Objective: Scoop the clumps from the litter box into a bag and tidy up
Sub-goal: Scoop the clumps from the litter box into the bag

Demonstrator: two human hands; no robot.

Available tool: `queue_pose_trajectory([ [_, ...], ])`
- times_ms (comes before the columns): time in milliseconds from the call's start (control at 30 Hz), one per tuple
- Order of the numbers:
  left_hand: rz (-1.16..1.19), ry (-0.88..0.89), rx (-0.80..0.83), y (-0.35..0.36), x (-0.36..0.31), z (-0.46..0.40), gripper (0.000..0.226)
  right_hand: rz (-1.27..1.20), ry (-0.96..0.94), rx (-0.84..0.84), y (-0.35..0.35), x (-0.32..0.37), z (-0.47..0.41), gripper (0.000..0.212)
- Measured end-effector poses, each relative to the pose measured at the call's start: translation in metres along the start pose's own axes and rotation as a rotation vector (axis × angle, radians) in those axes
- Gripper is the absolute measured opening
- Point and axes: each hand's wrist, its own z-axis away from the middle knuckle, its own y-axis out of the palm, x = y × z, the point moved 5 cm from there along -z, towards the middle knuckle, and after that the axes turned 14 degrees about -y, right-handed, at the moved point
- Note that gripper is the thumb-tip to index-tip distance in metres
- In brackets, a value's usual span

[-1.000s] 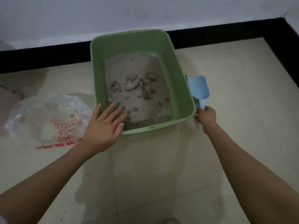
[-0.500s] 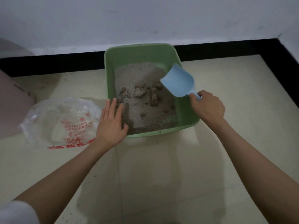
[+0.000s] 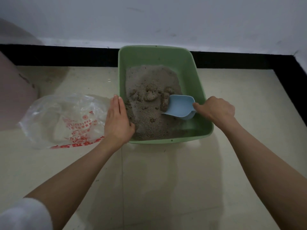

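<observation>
- Head view: the right hand (image 3: 216, 110) grips the handle of a light-blue scoop (image 3: 180, 109), fingers curled round it.
- Scoop mouth lies left of that hand, on the litter (image 3: 146, 117), against a clump (image 3: 164, 102).
- Left hand (image 3: 117, 120), fingers straight, rests on the green litter box (image 3: 201, 97) rim.
- Printed plastic bag (image 3: 66, 120) lies left of it.

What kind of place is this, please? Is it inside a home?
Probably a corner of a room in a home: a tiled floor meets a pale wall with a black baseboard, and a green litter box stands there.
</observation>
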Motion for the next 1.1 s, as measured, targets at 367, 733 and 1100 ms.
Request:
queue_pose_trajectory([
  [367, 0.014, 0.001, -0.012, 0.002, -0.002, 0.001, 0.090, 0.203, -0.097, 0.023, -0.004, 0.033, -0.048, 0.035],
  [733, 0.004, 0.006, -0.015, 0.003, -0.002, 0.000, 0.088, 0.376, -0.274, -0.041, 0.004, 0.032, -0.066, 0.042],
  [1100, 0.001, -0.002, -0.013, 0.002, -0.002, 0.000, 0.088, 0.412, -0.332, -0.312, -0.014, 0.063, -0.078, 0.019],
])
